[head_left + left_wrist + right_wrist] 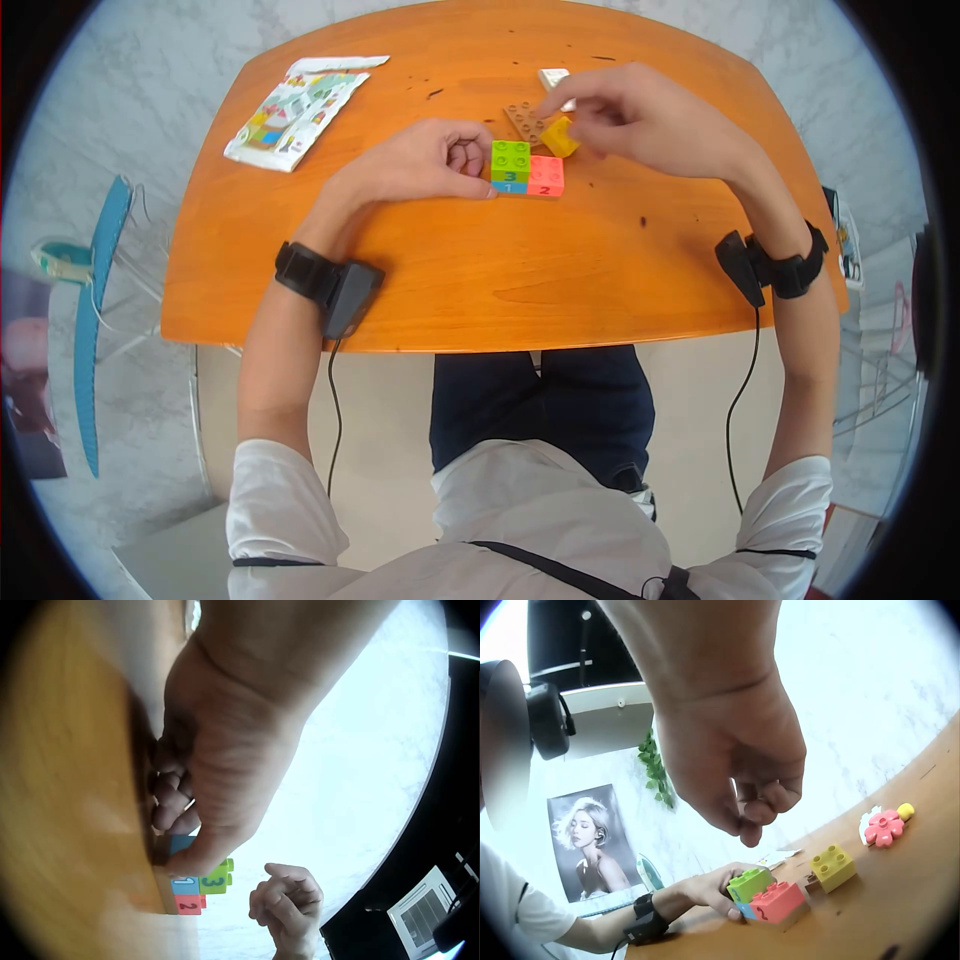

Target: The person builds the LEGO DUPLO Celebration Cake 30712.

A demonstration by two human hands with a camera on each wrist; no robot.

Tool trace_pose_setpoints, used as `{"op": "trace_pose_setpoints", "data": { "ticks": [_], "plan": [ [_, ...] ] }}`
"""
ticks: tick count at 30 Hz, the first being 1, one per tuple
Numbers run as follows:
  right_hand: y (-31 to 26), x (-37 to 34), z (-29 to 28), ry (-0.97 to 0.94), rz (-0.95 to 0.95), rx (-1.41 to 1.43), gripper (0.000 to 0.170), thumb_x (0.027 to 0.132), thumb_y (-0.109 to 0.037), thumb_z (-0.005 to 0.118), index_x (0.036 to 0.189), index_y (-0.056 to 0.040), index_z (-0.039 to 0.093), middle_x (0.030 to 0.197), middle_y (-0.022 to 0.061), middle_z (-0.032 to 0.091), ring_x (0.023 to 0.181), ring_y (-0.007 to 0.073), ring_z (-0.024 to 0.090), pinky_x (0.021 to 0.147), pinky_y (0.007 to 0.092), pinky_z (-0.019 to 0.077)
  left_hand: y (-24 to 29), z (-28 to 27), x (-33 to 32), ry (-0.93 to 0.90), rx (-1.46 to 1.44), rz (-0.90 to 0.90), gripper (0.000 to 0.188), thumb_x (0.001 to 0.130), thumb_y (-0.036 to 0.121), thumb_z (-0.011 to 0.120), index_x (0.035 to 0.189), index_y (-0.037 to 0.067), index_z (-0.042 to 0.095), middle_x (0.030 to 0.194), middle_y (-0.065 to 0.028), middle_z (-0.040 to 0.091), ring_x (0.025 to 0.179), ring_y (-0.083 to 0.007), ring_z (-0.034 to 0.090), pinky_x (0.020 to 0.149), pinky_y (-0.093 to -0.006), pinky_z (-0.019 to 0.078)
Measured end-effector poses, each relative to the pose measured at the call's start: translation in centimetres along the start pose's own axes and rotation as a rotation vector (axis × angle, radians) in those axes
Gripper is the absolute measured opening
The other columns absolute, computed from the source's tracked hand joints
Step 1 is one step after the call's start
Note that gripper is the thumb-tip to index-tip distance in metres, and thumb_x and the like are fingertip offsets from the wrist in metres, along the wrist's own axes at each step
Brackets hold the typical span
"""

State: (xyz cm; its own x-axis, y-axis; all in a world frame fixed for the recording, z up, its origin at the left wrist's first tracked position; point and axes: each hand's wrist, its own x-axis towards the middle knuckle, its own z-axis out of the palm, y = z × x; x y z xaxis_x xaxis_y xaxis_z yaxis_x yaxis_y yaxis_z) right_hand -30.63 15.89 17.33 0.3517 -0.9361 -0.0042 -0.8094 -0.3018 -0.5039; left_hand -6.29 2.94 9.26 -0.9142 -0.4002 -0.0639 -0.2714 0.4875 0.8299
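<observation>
A green brick [510, 165] marked 3 sits on a blue brick [508, 187] marked 1, with a pink brick [546, 177] marked 2 beside the blue one. My left hand [425, 163] grips this group at its left side; the left wrist view shows the thumb [199, 859] across the blue brick and the other fingers curled. Over a yellow brick [832, 868] hovers my right hand [739, 761], its fingers loosely bent and holding nothing. Behind the group, a brown studded plate [519, 121] lies close to the yellow brick.
A printed packet [298, 115] lies at the table's back left. A white piece [552, 77] is near the back, partly behind the right hand. The right wrist view shows a pink flower piece [885, 828] and a small yellow piece [906, 811].
</observation>
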Motion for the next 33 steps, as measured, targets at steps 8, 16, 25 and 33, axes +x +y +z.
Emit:
{"op": "trace_pose_setpoints", "data": {
  "ticks": [8, 16, 25, 33],
  "plan": [
    [2.4, 0.1, 1.6, 0.113, 0.073, -0.338, 0.018, 0.092, -0.015, 0.066, 0.104, -0.0016, 0.062, 0.083, 0.0146, 0.065, 0.077, 0.0311, 0.063, 0.069, 0.0411, 0.0502, 0.2, 0.3, -0.1, 0.025, -0.024, -0.008, 0.025, 0.081, 0.017, 0.083, 0.086, 0.008, 0.060, 0.073, 0.0066, 0.051, 0.066, -0.0042, 0.042, 0.059, -0.0231, 0.0330],
    [3.1, 0.6, 4.1, 0.210, 0.052, -0.361, 0.026, 0.092, -0.023, 0.070, 0.100, 0.0013, 0.065, 0.093, 0.0186, 0.071, 0.089, 0.0366, 0.068, 0.080, 0.0463, 0.0549, -0.1, 0.4, 0.0, 0.023, -0.034, -0.016, 0.025, 0.081, 0.017, 0.083, 0.086, 0.009, 0.060, 0.073, 0.0068, 0.051, 0.067, -0.0039, 0.042, 0.059, -0.0227, 0.0330],
    [3.5, 1.3, 4.7, 0.283, 0.054, -0.331, 0.021, 0.089, -0.018, 0.072, 0.090, 0.0006, 0.064, 0.085, 0.0196, 0.069, 0.081, 0.0389, 0.067, 0.073, 0.0466, 0.0541, -0.1, 0.3, 0.0, 0.025, -0.025, -0.004, 0.024, 0.081, 0.016, 0.083, 0.086, 0.009, 0.061, 0.074, 0.0065, 0.052, 0.068, -0.0040, 0.043, 0.060, -0.0226, 0.0337],
    [0.8, -0.4, 2.1, 0.208, 0.029, -0.206, 0.025, 0.083, -0.016, 0.077, 0.085, 0.0012, 0.059, 0.072, 0.0183, 0.060, 0.066, 0.0337, 0.058, 0.063, 0.0416, 0.0483, -0.5, 0.2, 0.1, 0.004, 0.001, 0.005, 0.028, 0.082, 0.021, 0.083, 0.097, 0.004, 0.065, 0.075, 0.0041, 0.053, 0.069, -0.0066, 0.048, 0.062, -0.0238, 0.0389]
  ]
}}
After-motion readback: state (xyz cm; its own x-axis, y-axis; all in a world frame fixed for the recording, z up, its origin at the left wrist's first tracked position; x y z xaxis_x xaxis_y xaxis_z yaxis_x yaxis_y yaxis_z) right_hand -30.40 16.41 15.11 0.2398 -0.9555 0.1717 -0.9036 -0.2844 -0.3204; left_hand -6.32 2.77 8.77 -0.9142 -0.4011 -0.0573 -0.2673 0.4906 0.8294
